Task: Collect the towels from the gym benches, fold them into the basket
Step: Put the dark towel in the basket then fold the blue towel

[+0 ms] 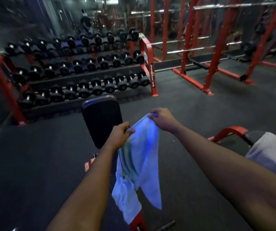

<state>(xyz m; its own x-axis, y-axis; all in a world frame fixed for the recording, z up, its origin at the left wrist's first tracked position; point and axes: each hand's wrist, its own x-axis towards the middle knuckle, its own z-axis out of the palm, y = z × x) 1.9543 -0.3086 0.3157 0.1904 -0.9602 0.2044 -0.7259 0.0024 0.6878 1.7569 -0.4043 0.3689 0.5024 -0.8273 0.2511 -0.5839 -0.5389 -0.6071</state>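
A light blue towel (139,165) hangs in the air over a black padded gym bench (100,119) with a red frame. My left hand (119,137) pinches the towel's top edge on the left. My right hand (161,120) pinches the same edge higher and to the right, so the cloth droops down between and below them. A second, whitish towel (267,154) lies draped over another bench (250,136) at the right edge. No basket is in view.
A red three-tier dumbbell rack (77,69) stands behind the bench at the left. Red squat racks (217,47) with barbells fill the back right, in front of mirrors. Dark rubber floor (192,114) spreads between them.
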